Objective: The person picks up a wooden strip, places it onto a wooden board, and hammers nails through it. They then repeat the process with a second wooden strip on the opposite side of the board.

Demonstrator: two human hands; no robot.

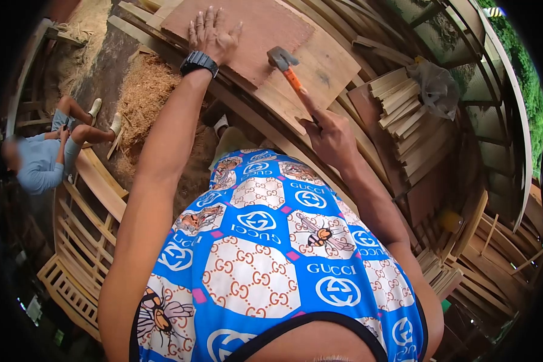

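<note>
My left hand (214, 39), with a dark watch on its wrist, lies flat with fingers spread on a reddish-brown wooden board (265, 30). In my right hand (332, 139) is a claw hammer (292, 78) with an orange handle, its fingers wrapped round the lower part. The metal head is raised and overlaps the board's right edge in this view. A lighter plywood sheet (329, 60) lies under and to the right of the reddish board.
Stacked wooden slats (398, 99) and a clear plastic bag (434, 90) are at the right. Wood shavings (145, 90) cover the ground at the left. A seated person (42, 163) is at the far left, near a slatted wooden bench (72, 295).
</note>
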